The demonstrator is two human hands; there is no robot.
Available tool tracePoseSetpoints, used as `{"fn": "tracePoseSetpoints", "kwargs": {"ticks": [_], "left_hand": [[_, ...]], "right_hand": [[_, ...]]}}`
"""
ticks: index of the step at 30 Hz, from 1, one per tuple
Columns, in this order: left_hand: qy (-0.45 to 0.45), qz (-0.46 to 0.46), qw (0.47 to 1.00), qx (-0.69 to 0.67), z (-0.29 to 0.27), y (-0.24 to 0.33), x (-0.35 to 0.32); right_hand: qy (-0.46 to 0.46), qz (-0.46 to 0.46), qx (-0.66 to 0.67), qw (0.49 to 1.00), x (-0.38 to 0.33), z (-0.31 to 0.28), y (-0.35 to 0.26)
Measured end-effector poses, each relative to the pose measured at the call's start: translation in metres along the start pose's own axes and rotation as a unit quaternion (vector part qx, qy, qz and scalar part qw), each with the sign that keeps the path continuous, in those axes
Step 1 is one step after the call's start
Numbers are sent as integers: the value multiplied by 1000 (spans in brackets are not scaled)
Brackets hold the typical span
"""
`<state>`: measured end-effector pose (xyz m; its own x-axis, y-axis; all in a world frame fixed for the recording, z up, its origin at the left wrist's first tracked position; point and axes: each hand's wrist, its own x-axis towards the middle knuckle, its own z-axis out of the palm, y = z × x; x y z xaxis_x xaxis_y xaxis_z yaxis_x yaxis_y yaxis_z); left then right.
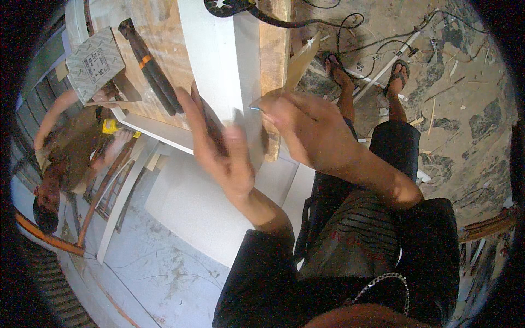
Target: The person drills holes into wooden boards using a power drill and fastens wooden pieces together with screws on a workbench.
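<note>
My left hand [224, 158] lies over a long white strip of board [216, 60], its fingers stretched out and its thumb apart. It looks slightly blurred. Just to its right, my right hand [306, 123] is closed in a pinch near the strip's right edge. From its fingertips sticks the tip of a thin pointed tool [255, 108], pale blue and dark; the rest is hidden in the fingers. Left of the strip, a dark-handled pincer tool [150, 68] with an orange band rests on a wooden panel [164, 27], its lower end close to my left fingers.
A black round-based device [228, 6] with a cable sits at the top. At left, another person [71, 147] reaches beside a printed grey sheet [97, 65] and a yellow object [110, 127]. Cables and a white strip [391, 65] lie on the littered floor at right.
</note>
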<state>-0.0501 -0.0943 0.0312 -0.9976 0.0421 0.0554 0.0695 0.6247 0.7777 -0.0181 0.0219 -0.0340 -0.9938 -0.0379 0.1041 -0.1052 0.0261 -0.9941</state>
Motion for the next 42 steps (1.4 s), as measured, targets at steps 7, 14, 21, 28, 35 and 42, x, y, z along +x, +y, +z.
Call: {"fn": "tracePoseSetpoints", "kwargs": {"ticks": [7, 14, 21, 28, 35, 42], "left_hand": [[25, -58, 995, 71, 1, -1, 7], [17, -88, 995, 48, -3, -1, 8], [10, -37, 994, 99, -3, -8, 6], [36, -19, 994, 98, -4, -16, 8], [20, -63, 995, 80, -3, -6, 9], [-2, -73, 994, 87, -7, -4, 11]], "right_hand": [[-7, -48, -112, 993, 9, -5, -13], [-54, -46, -151, 986, 16, -10, -22], [-73, -33, -149, 986, 17, -18, -22], [-63, 25, -105, 992, 14, -11, -25], [-54, 3, -120, 991, 14, -11, -20], [-61, -19, -126, 990, 20, -12, -16]]}}
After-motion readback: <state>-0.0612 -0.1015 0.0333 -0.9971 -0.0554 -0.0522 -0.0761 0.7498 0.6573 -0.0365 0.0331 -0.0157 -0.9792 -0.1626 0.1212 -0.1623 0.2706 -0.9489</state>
